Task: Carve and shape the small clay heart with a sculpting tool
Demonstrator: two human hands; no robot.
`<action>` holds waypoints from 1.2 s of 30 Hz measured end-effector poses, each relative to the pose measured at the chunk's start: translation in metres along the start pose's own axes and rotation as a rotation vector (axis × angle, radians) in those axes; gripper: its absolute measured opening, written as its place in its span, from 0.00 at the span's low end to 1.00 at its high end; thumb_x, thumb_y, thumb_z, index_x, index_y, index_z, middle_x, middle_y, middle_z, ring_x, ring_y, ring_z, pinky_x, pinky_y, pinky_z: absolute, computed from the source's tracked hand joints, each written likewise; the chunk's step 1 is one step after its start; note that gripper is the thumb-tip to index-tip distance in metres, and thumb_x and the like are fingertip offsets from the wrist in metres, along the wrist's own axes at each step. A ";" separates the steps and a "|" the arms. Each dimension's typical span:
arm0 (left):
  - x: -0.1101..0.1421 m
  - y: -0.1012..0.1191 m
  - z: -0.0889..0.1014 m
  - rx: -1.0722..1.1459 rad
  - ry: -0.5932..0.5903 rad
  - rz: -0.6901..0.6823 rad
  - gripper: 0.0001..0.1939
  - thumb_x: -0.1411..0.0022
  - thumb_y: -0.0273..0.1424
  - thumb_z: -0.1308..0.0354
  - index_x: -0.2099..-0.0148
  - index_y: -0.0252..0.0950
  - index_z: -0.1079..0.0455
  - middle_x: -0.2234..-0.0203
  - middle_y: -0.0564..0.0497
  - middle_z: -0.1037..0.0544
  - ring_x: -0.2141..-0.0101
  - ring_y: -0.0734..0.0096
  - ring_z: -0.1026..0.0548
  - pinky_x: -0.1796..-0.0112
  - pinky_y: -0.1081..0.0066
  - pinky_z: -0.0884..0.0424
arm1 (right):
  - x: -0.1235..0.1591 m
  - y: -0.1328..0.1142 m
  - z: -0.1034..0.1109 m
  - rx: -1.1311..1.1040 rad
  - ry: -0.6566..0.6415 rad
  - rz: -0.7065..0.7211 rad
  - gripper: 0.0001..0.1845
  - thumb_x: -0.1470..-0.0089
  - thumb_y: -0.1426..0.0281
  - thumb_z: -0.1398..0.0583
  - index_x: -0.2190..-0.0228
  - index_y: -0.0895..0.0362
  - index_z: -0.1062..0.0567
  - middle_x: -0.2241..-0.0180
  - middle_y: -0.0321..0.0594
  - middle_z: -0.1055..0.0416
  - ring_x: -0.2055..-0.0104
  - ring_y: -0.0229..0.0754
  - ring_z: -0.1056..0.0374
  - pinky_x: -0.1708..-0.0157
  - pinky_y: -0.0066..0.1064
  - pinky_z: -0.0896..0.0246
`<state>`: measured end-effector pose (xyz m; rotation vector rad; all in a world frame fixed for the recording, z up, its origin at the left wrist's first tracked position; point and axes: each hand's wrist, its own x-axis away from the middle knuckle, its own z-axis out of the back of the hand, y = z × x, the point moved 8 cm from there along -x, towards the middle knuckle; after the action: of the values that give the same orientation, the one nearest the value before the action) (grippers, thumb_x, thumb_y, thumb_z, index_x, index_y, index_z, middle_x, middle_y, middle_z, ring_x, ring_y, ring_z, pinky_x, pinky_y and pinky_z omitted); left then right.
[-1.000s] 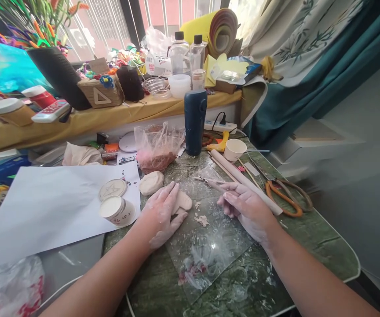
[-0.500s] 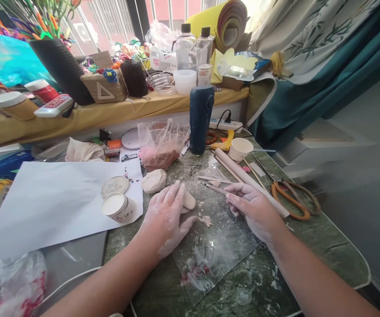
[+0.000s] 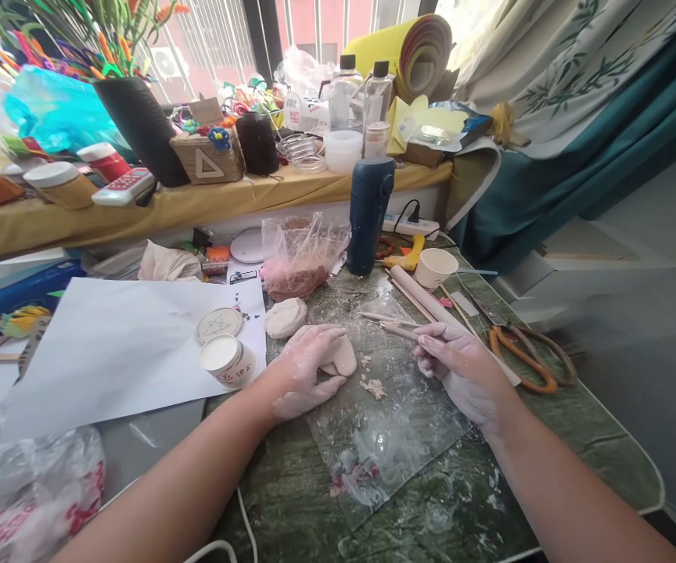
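Note:
My left hand (image 3: 306,374), dusted white, curls round the left side of a flat, pale piece of clay (image 3: 345,356), thumb at its near edge and fingers over its top. Part of the clay is hidden under the fingers. In my right hand (image 3: 455,363) is a slim pen-like tool (image 3: 400,331), pinched between thumb and fingers, its tip pointing left above the table. A pale stick (image 3: 378,317) lies just behind it. Pale clay crumbs (image 3: 373,386) rest on a clear plastic sheet (image 3: 397,461). A rounded clay lump (image 3: 286,317) sits beyond my left hand.
A paper cup (image 3: 228,363) and a star-marked disc (image 3: 219,324) are at left on white paper (image 3: 120,352). Behind stand a bag of brown clay (image 3: 300,270) and a blue bottle (image 3: 368,219). Right lie a rolling pin (image 3: 423,293) and orange-handled scissors (image 3: 523,360).
My left hand has drawn back a little and its fingers have bent, uncovering more of the clay. My right hand still holds the tool, now turned slightly. The whole view has shifted a little.

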<state>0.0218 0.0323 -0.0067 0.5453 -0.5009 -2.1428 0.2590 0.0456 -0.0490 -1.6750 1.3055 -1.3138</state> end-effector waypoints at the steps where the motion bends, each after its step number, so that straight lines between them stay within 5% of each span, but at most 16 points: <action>1: 0.001 0.001 0.001 0.022 -0.018 -0.030 0.37 0.40 0.32 0.35 0.32 0.40 0.42 0.39 0.41 0.31 0.39 0.53 0.32 0.39 0.52 0.33 | 0.000 0.000 0.000 -0.011 -0.008 0.001 0.23 0.63 0.58 0.22 0.68 0.56 0.20 0.77 0.35 0.27 0.77 0.34 0.37 0.78 0.25 0.43; 6: 0.002 0.008 0.000 -0.029 -0.101 -0.083 0.46 0.42 0.45 0.30 0.28 0.40 0.46 0.34 0.38 0.34 0.35 0.46 0.35 0.37 0.48 0.37 | 0.001 -0.003 -0.001 -0.041 -0.032 0.010 0.20 0.60 0.58 0.23 0.69 0.55 0.21 0.77 0.35 0.28 0.76 0.35 0.38 0.78 0.27 0.44; 10: 0.003 0.016 -0.010 -0.271 -0.136 -0.029 0.41 0.34 0.45 0.37 0.27 0.34 0.47 0.30 0.34 0.41 0.33 0.43 0.39 0.37 0.46 0.38 | 0.002 -0.004 -0.003 -0.023 -0.045 0.005 0.20 0.59 0.58 0.24 0.69 0.55 0.21 0.76 0.35 0.29 0.76 0.35 0.38 0.78 0.27 0.45; 17: 0.007 0.028 -0.023 -0.560 -0.080 -0.067 0.28 0.27 0.39 0.48 0.30 0.32 0.40 0.32 0.36 0.36 0.32 0.47 0.39 0.35 0.51 0.40 | 0.000 -0.003 -0.003 -0.026 -0.052 -0.016 0.20 0.58 0.58 0.24 0.69 0.55 0.22 0.76 0.35 0.29 0.76 0.35 0.38 0.77 0.28 0.46; 29: 0.013 0.029 -0.010 -0.519 -0.031 -0.128 0.30 0.27 0.39 0.46 0.29 0.29 0.41 0.33 0.34 0.34 0.34 0.46 0.35 0.38 0.49 0.31 | -0.003 0.000 -0.008 -0.046 -0.107 -0.001 0.22 0.57 0.55 0.25 0.68 0.56 0.24 0.77 0.33 0.29 0.78 0.34 0.40 0.77 0.27 0.49; 36: 0.021 0.026 -0.008 -0.401 0.035 -0.234 0.23 0.24 0.35 0.50 0.30 0.41 0.39 0.37 0.44 0.27 0.36 0.56 0.30 0.37 0.55 0.29 | -0.004 -0.002 -0.010 -0.059 -0.115 0.035 0.24 0.60 0.54 0.25 0.69 0.56 0.24 0.77 0.33 0.29 0.78 0.35 0.39 0.78 0.28 0.46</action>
<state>0.0313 -0.0008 -0.0044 0.4276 0.0206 -2.3675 0.2503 0.0506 -0.0452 -1.7333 1.3107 -1.1518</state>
